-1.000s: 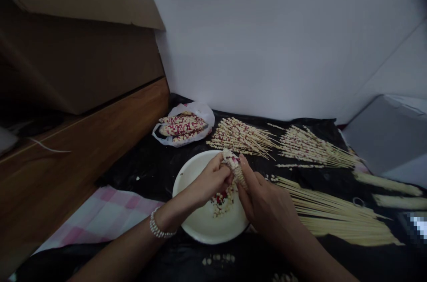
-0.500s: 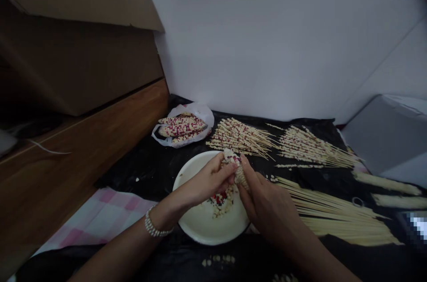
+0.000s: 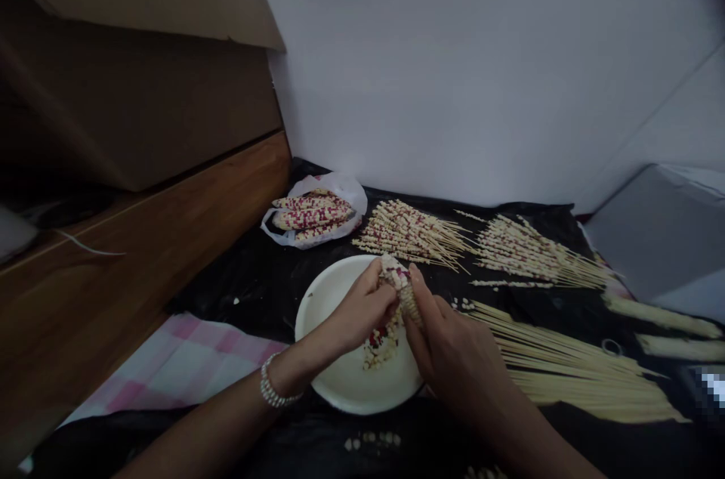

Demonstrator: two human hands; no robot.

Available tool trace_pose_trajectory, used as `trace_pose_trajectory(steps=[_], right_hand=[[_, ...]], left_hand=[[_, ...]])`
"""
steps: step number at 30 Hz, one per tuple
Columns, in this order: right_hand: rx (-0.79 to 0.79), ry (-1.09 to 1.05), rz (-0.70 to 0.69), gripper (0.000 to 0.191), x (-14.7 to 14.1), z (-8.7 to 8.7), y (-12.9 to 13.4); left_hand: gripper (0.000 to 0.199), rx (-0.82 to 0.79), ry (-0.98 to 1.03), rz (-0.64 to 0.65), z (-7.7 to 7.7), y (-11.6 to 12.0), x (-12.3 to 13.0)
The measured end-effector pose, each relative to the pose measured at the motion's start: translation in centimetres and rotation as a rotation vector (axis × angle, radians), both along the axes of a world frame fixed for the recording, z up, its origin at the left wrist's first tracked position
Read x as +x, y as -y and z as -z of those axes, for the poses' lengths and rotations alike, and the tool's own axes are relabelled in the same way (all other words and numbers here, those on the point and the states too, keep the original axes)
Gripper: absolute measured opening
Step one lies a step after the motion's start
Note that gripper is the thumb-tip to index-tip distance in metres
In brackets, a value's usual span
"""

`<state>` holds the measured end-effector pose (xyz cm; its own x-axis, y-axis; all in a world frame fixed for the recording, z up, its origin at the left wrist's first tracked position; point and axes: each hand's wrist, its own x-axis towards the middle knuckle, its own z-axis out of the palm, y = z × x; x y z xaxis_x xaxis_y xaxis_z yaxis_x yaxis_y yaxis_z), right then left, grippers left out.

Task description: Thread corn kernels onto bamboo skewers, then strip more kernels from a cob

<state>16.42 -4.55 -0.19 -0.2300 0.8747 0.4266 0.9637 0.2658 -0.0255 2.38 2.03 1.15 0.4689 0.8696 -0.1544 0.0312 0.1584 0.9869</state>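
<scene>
An ear of corn [image 3: 403, 286], partly stripped of its white and purple kernels, is held above a white bowl [image 3: 362, 396]. My right hand [image 3: 447, 332] is wrapped round its right side. On the left side my left hand [image 3: 365, 305], below a beaded bracelet [image 3: 272, 384], is closed with bent fingers against the upper part of the ear; its fingertips are partly hidden. Loose kernels [image 3: 378, 350], white with some dark red, lie in the bowl under the hands.
Corn ears [image 3: 311, 216] sit in a plastic bag behind the bowl. Skewers threaded with kernels [image 3: 408, 233] lie in two piles at the back. Bare skewers [image 3: 566, 358] and stripped cobs [image 3: 680, 347] are on the right. A cardboard box [image 3: 141, 101] stands at left.
My left hand's fingers have shifted and curled a little against the ear, showing more of its top. The view has moved slightly; my right hand keeps its hold.
</scene>
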Motion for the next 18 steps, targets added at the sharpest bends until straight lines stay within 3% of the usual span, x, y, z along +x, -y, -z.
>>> trace_pose_trajectory(steps=[5,14,18], right_hand=[[0.008,-0.029,-0.001,0.055,0.3,0.0,0.0],[-0.005,-0.061,-0.032,0.055,0.2,0.1,-0.1],[-0.014,-0.060,-0.011,0.055,0.4,-0.1,-0.1]], left_hand=[[0.011,-0.054,0.057,0.090,-1.0,0.0,-0.3],[0.012,0.007,0.043,-0.020,0.9,0.1,0.3],[0.022,-0.051,0.089,0.072,0.3,-0.2,-0.1]])
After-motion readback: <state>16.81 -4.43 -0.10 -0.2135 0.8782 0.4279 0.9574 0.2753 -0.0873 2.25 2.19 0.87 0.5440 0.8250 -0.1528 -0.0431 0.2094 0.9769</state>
